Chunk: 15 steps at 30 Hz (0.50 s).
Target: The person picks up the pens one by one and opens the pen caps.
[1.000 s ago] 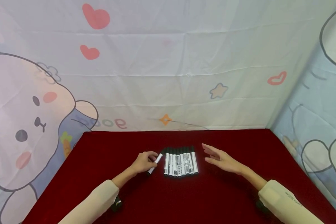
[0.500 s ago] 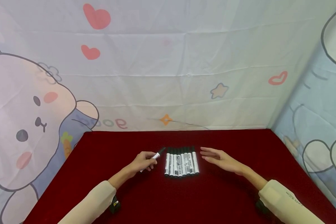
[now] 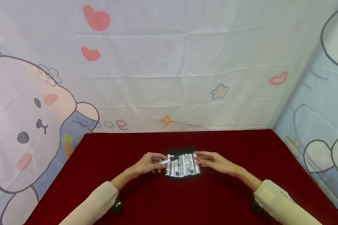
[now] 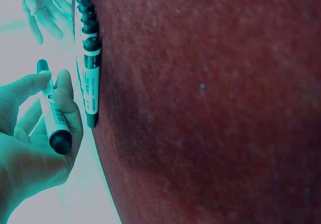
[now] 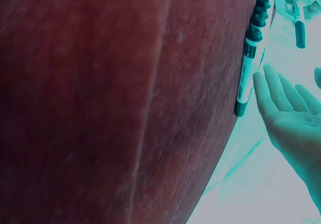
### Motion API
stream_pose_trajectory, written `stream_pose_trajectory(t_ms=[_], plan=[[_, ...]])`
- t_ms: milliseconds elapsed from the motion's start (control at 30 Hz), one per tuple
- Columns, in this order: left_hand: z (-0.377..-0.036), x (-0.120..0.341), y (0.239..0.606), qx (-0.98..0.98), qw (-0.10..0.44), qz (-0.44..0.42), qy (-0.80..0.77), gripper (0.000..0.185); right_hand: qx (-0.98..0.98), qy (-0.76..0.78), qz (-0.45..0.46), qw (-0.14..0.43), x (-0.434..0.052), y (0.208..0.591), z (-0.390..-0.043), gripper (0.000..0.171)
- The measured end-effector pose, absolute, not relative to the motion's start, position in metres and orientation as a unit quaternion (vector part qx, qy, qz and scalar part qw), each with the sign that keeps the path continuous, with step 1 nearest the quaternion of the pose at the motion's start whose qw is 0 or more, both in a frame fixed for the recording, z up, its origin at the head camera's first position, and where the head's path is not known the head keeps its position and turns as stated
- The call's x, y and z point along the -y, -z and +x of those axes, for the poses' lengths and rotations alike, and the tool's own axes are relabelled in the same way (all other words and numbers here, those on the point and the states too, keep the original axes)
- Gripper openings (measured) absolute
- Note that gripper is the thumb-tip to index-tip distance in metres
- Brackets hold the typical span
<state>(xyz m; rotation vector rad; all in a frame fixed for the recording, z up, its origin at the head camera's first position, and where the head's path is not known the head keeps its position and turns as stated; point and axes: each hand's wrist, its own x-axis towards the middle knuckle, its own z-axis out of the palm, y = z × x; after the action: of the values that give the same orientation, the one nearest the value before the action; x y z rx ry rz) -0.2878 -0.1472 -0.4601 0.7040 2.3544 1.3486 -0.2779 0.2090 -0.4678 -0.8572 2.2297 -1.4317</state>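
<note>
Several white markers with black caps lie side by side in a row (image 3: 182, 162) (image 4: 89, 63) (image 5: 249, 63) on the red tablecloth (image 3: 214, 193). My left hand (image 3: 150, 162) (image 4: 35, 128) pinches one marker (image 3: 169, 160) (image 4: 52, 111) (image 5: 299, 18) and holds it slanted just above the row's left end, cap toward the right. My right hand (image 3: 211, 161) (image 5: 288, 113) hovers with straight fingers at the row's right end, its fingertips close to the outermost marker.
The red cloth covers a table (image 3: 101, 147) backed by a hanging sheet with cartoon rabbit, hearts and stars (image 3: 169, 78); another printed sheet (image 3: 321, 125) closes the right side. Cream sleeves (image 3: 93, 203) cover both forearms.
The left hand has carried its marker rightward and turned it over the row's left end. The right hand has moved left and lower, up to the row's right end.
</note>
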Motion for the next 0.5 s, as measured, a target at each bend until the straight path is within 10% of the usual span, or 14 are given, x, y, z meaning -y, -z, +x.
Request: stream_pose_trajectory(t_ms=[500], plan=[[-0.282, 0.129, 0.457, -0.818, 0.138, 0.314, -0.462, 0.030, -0.800, 0.482, -0.306, 0.186, -0.177, 0.462, -0.273, 0.046]])
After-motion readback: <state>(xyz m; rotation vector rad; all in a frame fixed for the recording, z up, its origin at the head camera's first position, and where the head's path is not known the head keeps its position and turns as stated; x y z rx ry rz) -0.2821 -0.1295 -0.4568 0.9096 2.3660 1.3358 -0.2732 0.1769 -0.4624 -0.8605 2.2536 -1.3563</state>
